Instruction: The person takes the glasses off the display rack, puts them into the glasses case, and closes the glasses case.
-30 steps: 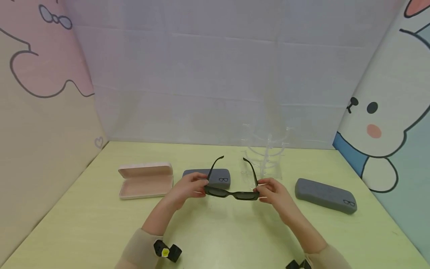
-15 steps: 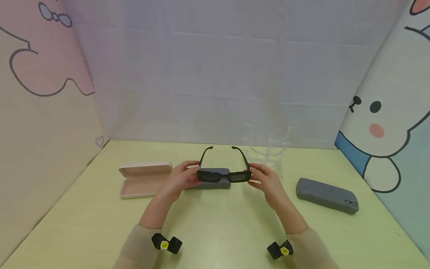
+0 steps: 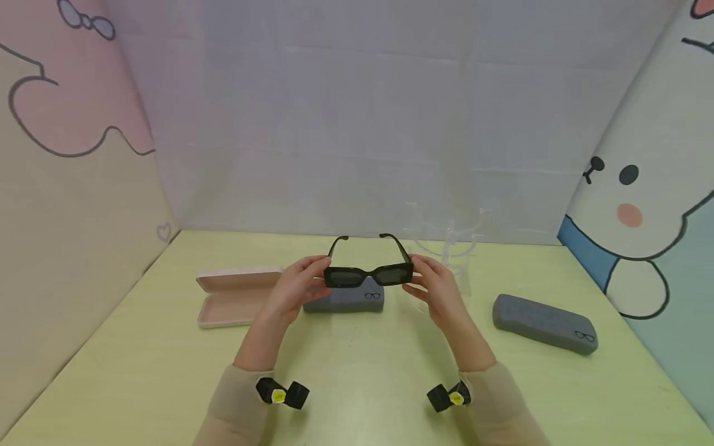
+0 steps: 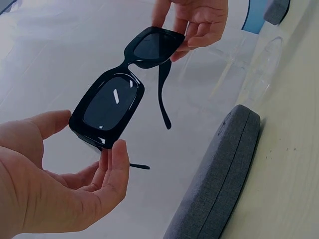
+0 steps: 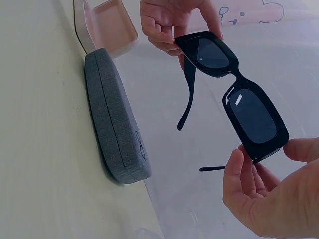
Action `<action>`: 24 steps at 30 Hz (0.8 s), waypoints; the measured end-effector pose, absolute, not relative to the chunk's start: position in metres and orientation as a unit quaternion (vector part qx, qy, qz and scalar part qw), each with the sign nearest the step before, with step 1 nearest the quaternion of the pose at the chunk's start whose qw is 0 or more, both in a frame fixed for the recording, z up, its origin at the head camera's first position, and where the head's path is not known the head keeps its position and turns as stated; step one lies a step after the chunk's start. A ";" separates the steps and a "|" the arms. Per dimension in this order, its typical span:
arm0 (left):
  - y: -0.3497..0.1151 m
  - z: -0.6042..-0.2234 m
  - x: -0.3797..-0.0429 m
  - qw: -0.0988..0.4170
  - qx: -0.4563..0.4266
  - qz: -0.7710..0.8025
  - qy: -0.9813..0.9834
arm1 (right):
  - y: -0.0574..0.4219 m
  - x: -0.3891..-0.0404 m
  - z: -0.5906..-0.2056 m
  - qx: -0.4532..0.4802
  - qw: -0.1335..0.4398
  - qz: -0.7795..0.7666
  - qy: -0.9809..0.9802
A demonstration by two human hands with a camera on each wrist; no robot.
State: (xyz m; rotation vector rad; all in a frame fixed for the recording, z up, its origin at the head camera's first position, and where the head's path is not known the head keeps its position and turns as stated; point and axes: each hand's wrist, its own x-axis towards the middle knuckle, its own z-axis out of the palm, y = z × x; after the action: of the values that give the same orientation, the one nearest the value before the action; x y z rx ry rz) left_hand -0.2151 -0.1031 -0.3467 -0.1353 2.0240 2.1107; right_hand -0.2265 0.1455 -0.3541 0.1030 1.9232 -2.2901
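Note:
Black sunglasses [image 3: 368,277] are held up above the table, temples unfolded and pointing away, lenses toward me. My left hand [image 3: 298,288] pinches the left corner of the frame between thumb and fingers. At the opposite corner my right hand [image 3: 437,290] grips the frame the same way. Both wrist views show the sunglasses [image 4: 112,99] between the two hands, clear of the table. Behind and below them lies a closed grey glasses case [image 3: 346,300], partly covered by the left hand and the sunglasses in the head view.
An open pale pink glasses case [image 3: 225,310] lies left, partly behind the left hand. Another closed grey case [image 3: 543,323] is at the right. A clear display stand [image 3: 448,248] stands behind the right hand on the pale yellow table [image 3: 357,384].
Both hands have lifted the sunglasses and carried them slightly left and away. The frame has tipped so the lenses face me more. The cases stay in place.

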 end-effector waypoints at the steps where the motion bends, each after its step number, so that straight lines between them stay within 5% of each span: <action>1: -0.103 -0.347 -0.214 0.108 -0.044 0.715 0.689 | 0.146 -0.226 -0.354 0.036 0.074 -0.761 0.644; 24: -0.099 -0.346 -0.209 0.099 -0.013 0.710 0.697 | 0.150 -0.218 -0.353 0.001 0.069 -0.770 0.635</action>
State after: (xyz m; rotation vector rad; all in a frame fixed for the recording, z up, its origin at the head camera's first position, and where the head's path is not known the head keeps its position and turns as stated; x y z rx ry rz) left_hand -0.2093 -0.0988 -0.3459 -0.0378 2.0603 2.1008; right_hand -0.2183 0.1500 -0.3534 0.0015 1.9110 -2.3167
